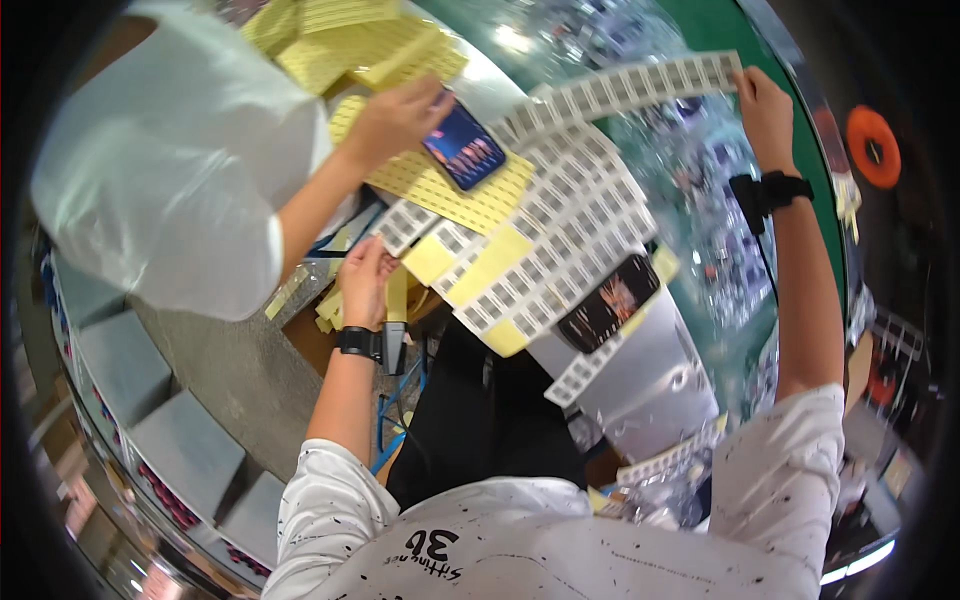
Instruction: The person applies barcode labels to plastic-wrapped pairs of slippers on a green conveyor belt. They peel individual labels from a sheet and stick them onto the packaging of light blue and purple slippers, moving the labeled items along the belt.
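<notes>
My left hand (365, 282) pinches the corner of a white label strip (408, 226) printed with dark blocks. At the upper right, my right hand (766, 112) grips the end of a long, curved label strip (630, 88), raised above the table. Whether both ends belong to one strip is hidden under a yellow dotted sheet (470, 196). Between my hands lie overlapping label sheets (560, 225) with plain yellow patches. A phone with a lit screen (466, 150) rests on the yellow sheet, a co-worker's hand (402, 118) at its upper edge.
A second phone (610, 303) lies on the label sheets near me. Clear plastic bags (715, 200) cover the green table (822, 170) on the right. Yellow sheets (350, 40) pile up at the far left. Grey boxes (185, 450) stand along the left; a co-worker in white (190, 170) sits close.
</notes>
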Tool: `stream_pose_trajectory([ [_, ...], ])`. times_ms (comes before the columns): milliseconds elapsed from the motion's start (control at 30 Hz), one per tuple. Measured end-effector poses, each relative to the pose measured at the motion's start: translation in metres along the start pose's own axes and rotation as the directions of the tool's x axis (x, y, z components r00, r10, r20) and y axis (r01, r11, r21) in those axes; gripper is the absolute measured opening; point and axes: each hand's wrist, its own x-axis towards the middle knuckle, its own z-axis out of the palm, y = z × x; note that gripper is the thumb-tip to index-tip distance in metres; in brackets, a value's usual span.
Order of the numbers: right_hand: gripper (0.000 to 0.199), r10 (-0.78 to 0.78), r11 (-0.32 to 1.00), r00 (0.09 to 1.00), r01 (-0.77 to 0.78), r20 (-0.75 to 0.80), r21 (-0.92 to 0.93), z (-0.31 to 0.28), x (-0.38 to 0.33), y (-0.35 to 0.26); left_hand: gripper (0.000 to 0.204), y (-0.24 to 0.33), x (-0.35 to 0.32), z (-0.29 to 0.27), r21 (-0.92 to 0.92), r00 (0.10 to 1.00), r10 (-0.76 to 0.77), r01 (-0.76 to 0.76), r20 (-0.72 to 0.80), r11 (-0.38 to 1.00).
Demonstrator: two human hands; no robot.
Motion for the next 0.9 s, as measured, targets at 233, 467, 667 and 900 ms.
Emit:
stream_pose_trajectory([
  [233,0.017,0.329,0.329,0.935,-0.248,0.136,0.911,-0.107,-0.143,-0.019,0.029,0.025,-0.025,-0.018,0.478,0.981,-0.013,0.107,-0.195,0.872],
  [467,0.023,-0.176,-0.014,0.85,-0.507,0.497,0.862,-0.215,-0.305,-0.01,0.012,0.066,-0.106,0.1,0.749,0.94,-0.029,-0.252,0.339,0.613],
  [667,0.029,0.252,-0.379,0.56,-0.693,0.79,0.613,-0.169,-0.351,-0.027,0.035,0.038,-0.183,0.273,0.562,0.567,-0.273,-0.43,0.777,0.707],
  [900,0.021,0.365,-0.492,0.632,-0.492,0.684,0.718,-0.141,-0.385,0.005,0.036,-0.041,-0.237,0.35,0.516,0.422,-0.361,-0.347,0.832,0.783],
])
